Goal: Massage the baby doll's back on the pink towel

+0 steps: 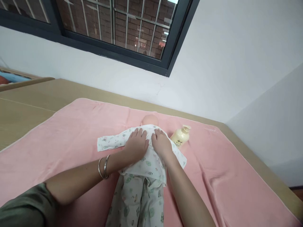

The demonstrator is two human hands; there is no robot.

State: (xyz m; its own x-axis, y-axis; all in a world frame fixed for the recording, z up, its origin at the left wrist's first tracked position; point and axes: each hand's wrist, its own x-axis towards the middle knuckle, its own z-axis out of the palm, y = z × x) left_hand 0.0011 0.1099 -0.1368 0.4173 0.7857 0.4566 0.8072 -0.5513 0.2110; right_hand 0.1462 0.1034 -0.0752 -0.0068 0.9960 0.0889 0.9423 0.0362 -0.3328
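Observation:
A baby doll lies stretched out on the pink blanket, with the bald top of its head (150, 120) at the far end. It has on a white printed top (151, 162) and matching trousers (132, 192). My left hand (137, 144) rests flat on the left of the upper part of the top, fingers extended. Opposite it, my right hand (162, 144) lies on the right side, its fingers slightly bent against the cloth. Neither hand grips anything. One sleeve (110, 142) spreads out to the left, while the other slants down to the right, partly behind my right forearm.
A cream pump bottle (181, 135) lies tilted on the blanket just right of the doll. The pink blanket (78, 132), creased at the right, covers much of a wooden surface (26, 116). Behind stand a white wall (213, 63) and a dark-framed, barred window (132, 28).

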